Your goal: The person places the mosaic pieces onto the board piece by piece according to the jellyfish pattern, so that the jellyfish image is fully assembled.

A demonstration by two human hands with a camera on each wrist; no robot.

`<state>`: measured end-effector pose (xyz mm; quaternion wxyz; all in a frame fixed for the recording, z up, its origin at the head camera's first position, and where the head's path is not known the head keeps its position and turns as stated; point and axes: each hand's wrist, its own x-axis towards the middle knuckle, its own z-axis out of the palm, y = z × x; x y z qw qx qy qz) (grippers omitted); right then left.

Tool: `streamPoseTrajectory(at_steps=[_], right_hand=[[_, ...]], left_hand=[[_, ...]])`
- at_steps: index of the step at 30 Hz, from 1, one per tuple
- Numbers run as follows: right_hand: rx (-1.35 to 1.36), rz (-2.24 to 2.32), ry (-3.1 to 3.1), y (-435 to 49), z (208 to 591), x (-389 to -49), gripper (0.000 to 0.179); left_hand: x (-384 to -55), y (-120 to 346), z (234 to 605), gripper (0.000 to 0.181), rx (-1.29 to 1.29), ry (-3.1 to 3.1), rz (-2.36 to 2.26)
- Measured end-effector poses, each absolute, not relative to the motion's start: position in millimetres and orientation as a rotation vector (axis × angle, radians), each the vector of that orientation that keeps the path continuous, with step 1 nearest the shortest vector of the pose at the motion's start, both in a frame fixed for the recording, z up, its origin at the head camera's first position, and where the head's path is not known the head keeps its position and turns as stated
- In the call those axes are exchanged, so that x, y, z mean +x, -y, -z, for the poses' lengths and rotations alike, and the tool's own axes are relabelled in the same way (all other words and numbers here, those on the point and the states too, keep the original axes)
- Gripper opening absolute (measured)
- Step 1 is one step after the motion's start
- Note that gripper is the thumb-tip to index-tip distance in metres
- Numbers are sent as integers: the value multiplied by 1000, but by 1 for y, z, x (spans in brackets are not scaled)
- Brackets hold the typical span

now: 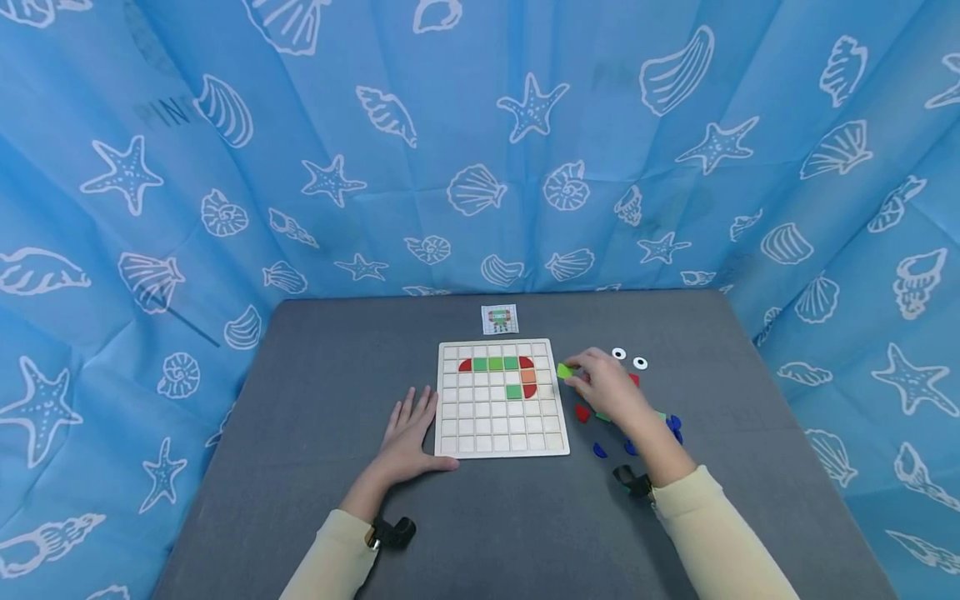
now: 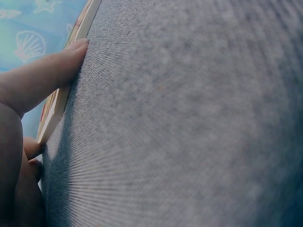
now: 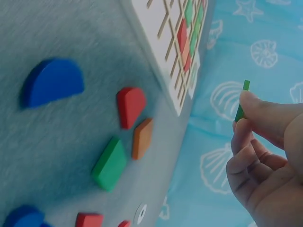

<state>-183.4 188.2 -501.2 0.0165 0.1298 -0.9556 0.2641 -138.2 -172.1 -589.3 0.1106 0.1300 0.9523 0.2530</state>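
Note:
A pale wooden grid board [image 1: 480, 425] lies on the dark table, with red, green and orange tiles set in some upper cells. My left hand [image 1: 405, 442] rests at the board's lower left corner, fingers spread along the left side and thumb at the bottom edge. In the left wrist view, the thumb [image 2: 61, 66] lies along the board's edge. My right hand [image 1: 606, 385] pinches a light green square tile [image 1: 565, 372] between thumb and fingertips, just off the board's upper right side. The right wrist view shows that tile edge-on, held above the table.
A small picture card [image 1: 499, 319] lies behind the board. Right of the board are loose pieces: two white rings [image 1: 618, 353], a red piece [image 1: 582, 413], blue half-rounds [image 1: 600, 450], a green piece [image 3: 110, 164] and an orange one [image 3: 142, 138]. A blue shell-print curtain [image 1: 480, 150] surrounds the table.

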Motion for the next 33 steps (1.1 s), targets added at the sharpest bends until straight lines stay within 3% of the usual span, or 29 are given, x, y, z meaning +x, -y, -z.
streamPoseTrajectory(at_steps=[19, 33], right_hand=[[632, -811, 2979, -141, 504, -189, 26], [678, -617, 3115, -101, 530, -200, 28]], left_hand=[[-140, 173, 590, 133, 399, -2782, -750], [-139, 173, 587, 132, 388, -2767, -746]])
